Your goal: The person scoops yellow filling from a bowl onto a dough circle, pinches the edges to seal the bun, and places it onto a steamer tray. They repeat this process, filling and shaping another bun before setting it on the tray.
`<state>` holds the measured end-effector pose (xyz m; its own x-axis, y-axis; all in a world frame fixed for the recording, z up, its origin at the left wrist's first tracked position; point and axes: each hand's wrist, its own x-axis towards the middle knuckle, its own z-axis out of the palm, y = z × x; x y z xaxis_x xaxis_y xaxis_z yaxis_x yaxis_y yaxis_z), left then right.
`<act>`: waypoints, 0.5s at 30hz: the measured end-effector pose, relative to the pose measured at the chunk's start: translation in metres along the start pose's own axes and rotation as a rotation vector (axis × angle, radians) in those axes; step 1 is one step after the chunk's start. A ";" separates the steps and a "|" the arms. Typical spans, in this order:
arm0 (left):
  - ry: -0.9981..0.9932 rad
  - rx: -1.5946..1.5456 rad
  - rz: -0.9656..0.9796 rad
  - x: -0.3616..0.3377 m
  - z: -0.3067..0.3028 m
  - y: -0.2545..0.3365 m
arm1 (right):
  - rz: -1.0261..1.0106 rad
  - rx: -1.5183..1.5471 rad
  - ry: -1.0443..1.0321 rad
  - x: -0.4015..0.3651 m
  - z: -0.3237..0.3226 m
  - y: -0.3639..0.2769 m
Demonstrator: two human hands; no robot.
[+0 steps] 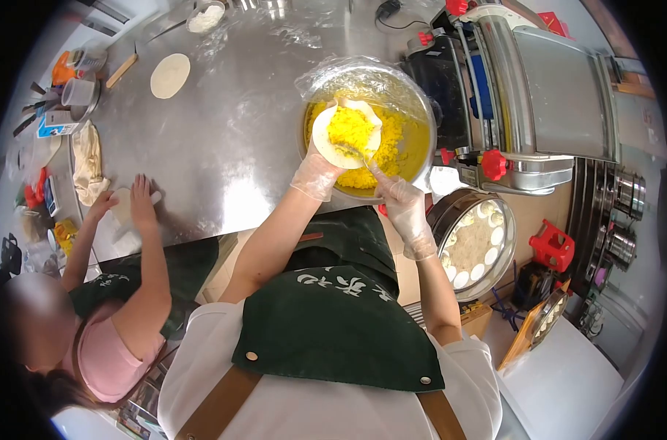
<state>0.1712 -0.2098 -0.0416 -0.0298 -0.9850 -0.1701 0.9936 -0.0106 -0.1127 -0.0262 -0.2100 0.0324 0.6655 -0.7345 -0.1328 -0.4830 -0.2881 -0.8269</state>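
Over a large metal bowl (426,139) of yellow crumbly filling, my gloved left hand (317,174) holds a round, pale dough wrapper (321,136) from beneath. A mound of yellow filling (350,126) lies on the wrapper, whose far edge is wavy. My gloved right hand (401,202) is closed on the handle of a small utensil (366,158), its end at the wrapper's near right edge. The utensil's tip is hard to make out. Crumpled clear plastic film (348,71) covers the bowl's far side.
A co-worker's hands (139,205) press near dough at the left. A flat dough round (170,75) and a wooden-handled tool (121,71) lie farther back. At right are a rolling machine (520,95) and a round tray (469,246) holding several pale pieces.
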 end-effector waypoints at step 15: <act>0.044 0.082 0.144 -0.022 -0.003 0.007 | 0.187 -0.120 0.202 0.009 -0.017 0.020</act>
<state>0.1788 -0.1882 -0.0418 0.1107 -0.9688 -0.2218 0.9934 0.1144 -0.0040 -0.0391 -0.2325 0.0242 0.4376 -0.8857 -0.1549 -0.6585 -0.1983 -0.7260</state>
